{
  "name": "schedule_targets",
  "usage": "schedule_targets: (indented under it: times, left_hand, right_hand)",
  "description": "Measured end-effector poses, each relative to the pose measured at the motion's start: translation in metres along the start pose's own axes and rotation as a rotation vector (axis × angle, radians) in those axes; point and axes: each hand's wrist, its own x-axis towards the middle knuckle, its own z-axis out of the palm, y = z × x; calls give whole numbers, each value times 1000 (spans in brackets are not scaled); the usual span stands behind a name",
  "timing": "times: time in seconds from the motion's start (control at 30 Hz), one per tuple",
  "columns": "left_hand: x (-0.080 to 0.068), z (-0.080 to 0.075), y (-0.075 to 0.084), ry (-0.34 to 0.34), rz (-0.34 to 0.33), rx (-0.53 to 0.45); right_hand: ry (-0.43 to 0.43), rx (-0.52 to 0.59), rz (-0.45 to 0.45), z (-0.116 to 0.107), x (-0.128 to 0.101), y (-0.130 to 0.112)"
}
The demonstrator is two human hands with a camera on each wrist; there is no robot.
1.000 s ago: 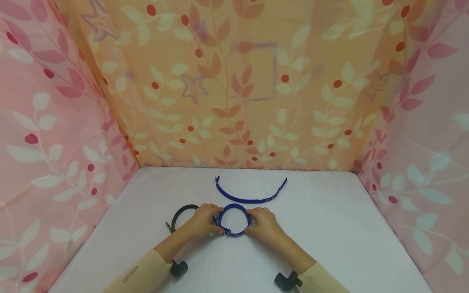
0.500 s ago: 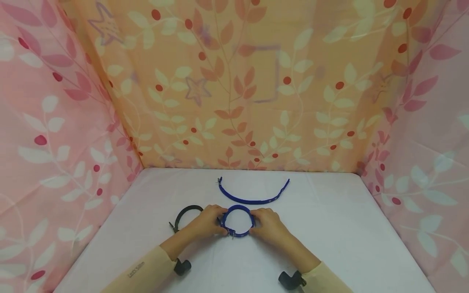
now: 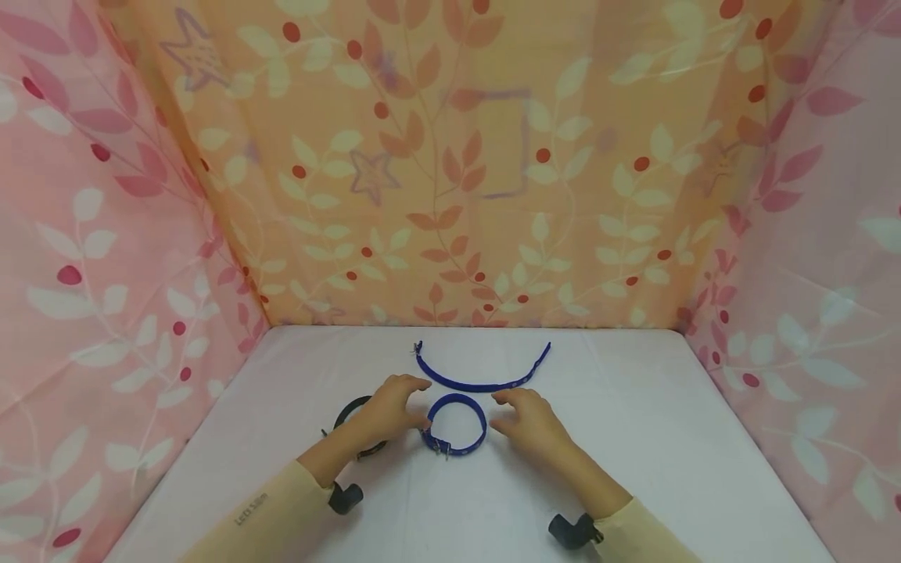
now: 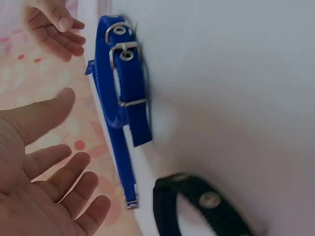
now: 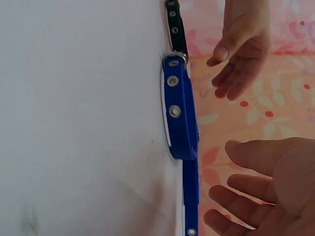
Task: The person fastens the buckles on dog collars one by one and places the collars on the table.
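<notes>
Buckled blue collar (image 3: pixel 454 424) on bench (image 3: pixel 633 438)
Left hand (image 3: pixel 385 407) and right hand (image 3: pixel 529 418) flank it, fingers relaxed, holding nothing; withdraw straight outward without nudging it.

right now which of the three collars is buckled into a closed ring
The small blue collar between the two hands. The longer blue collar behind it lies unbuckled in an open arc, and the black collar is partly hidden under the left hand.

white tabletop (image 3: pixel 633 438), floral fabric backdrop (image 3: pixel 450 172) on three sides: orange at back, pink left and right. Black collar (image 4: pixel 206 206) lies near left edge.
</notes>
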Motion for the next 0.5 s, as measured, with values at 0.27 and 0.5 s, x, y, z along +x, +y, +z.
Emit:
schedule_targets:
  times: [0.27, 0.5]
  left_hand:
    - [12, -32, 0, 64, 20, -25]
    - [42, -47, -8, 121, -26, -10]
  right_hand:
    - [62, -6, -10, -31, 9, 2]
    - [149, -60, -29, -58, 29, 20]
